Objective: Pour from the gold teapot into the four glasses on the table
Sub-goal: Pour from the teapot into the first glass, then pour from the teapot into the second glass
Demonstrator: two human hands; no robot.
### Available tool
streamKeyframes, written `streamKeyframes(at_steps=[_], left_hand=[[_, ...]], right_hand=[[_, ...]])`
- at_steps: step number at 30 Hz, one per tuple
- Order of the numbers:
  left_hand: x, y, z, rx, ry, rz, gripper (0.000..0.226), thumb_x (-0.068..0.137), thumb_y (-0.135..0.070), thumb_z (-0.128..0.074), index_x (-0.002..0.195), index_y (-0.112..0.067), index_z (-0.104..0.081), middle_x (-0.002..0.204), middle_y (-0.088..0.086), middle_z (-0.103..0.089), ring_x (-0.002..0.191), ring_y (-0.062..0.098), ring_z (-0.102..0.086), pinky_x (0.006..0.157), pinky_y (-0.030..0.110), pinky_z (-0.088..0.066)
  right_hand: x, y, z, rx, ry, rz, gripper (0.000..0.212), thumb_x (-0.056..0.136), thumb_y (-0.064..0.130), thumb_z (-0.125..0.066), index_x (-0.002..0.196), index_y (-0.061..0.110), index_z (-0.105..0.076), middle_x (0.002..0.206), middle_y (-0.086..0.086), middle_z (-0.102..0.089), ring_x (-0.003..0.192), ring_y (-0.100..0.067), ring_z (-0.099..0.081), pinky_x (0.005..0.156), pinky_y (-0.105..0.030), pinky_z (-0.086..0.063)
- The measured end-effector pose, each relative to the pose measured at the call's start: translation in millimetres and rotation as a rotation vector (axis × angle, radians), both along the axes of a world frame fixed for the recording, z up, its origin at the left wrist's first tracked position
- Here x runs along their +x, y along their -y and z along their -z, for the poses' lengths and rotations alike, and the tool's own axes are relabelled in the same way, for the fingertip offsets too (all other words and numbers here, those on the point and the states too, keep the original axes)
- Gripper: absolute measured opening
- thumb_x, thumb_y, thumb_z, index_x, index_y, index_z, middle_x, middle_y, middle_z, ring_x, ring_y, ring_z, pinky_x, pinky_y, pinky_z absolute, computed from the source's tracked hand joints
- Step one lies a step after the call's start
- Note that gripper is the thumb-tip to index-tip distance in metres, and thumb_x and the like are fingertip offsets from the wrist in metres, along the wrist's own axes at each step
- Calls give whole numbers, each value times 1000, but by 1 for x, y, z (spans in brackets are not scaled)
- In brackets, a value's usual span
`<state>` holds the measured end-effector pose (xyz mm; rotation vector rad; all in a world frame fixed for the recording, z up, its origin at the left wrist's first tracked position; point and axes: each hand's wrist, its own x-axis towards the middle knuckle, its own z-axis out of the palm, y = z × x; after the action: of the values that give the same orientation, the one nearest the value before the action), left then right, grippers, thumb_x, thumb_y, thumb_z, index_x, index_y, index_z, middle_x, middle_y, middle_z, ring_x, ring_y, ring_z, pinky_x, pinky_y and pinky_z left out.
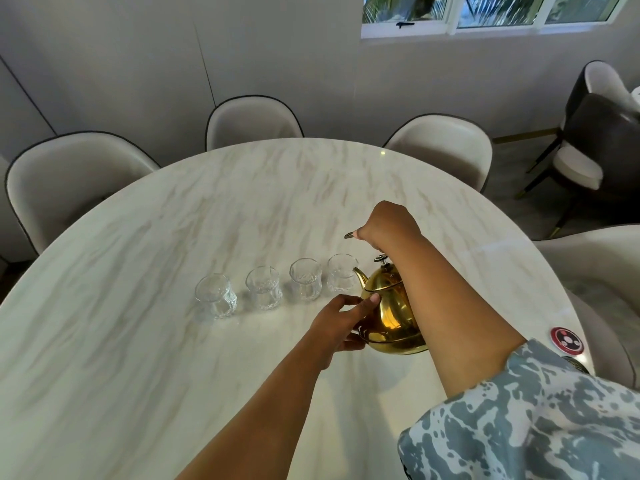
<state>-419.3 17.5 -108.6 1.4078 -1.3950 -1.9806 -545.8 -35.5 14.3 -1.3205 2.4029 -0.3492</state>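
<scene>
While the gold teapot [389, 306] was tipped over the white table [138, 341], its spout pointed at the nearest glass. Four clear glasses [277, 289] stood in one row, at about nine o'clock from the teapot. All four looked empty. The right hand [388, 221] was up high at twelve o'clock from the pot, with its grip closed around the thin handle. The left hand [341, 322] touched the pot's side, fingers spread and thumb near the lid. One round red and black sticker [567, 340] sat at the table edge at three o'clock; any words on it were too small to read. Five pale chairs [252, 121] stood around the table.
</scene>
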Motion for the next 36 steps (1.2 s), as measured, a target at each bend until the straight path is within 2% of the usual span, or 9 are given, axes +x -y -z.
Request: streamKeyframes(at_steps=[4,7,9,12,15,17,26,31,36], left_hand=[[2,1,0,8,-13,-9,60,75,-58,-73,120,-21,-58,111,9,-70,98,27,-71,83,39,-61],[3,1,1,3,0,-2,60,74,-58,-74,120,-22,-58,113,11,-71,99,27,-71,82,38,-62],[4,0,3,3,9,4,61,74,-56,-75,121,-22,-58,116,12,-70,99,28,-71,81,36,-62],[6,-1,7,5,10,-3,58,73,-52,-78,120,-25,-57,113,12,-71,98,27,-72,84,38,-61],[8,-3,14,-2,26,-29,58,69,-50,-83,116,-29,-57,107,11,-73,95,24,-73,83,37,-60],[10,-3,18,0,41,-35,62,65,-49,-86,117,-30,-57,109,11,-73,97,22,-73,83,36,-60],[31,-6,20,-22,0,-86,57,68,-41,-86,116,-31,-56,106,10,-73,97,18,-70,85,35,-57],[48,-3,12,-29,-6,-121,58,68,-43,-86,116,-31,-55,106,10,-74,94,17,-71,79,32,-56],[62,0,9,-10,4,-147,62,68,-49,-83,119,-28,-56,107,13,-74,95,21,-73,83,36,-59]], right_hand=[[0,1,1,-13,-2,6,34,83,33,-72,76,8,-51,66,-3,-47,79,-26,-55,69,-31,-44],[-1,-3,4,-43,8,29,39,85,31,-71,62,12,-45,66,-3,-51,60,-18,-52,54,-23,-39],[-2,-9,8,-78,28,33,32,86,33,-69,70,8,-57,72,-4,-58,56,-16,-51,48,-21,-34],[-4,-26,15,-150,87,46,33,89,37,-65,95,6,-71,74,-2,-63,61,-17,-56,54,-22,-39],[-5,-48,27,-248,148,63,34,92,34,-61,106,6,-73,90,-7,-72,80,-24,-66,66,-26,-45],[-3,-59,37,-312,164,81,35,93,35,-59,106,7,-74,96,-10,-75,89,-26,-68,70,-27,-48],[12,-68,46,-456,283,104,34,92,39,-61,101,10,-76,92,-7,-75,86,-24,-69,73,-31,-52],[28,-56,39,-423,282,35,35,91,39,-62,103,10,-76,86,-6,-73,79,-20,-65,63,-23,-43],[44,-34,28,-329,246,-11,33,91,35,-64,103,6,-74,81,-7,-71,66,-15,-58,65,-24,-46]])
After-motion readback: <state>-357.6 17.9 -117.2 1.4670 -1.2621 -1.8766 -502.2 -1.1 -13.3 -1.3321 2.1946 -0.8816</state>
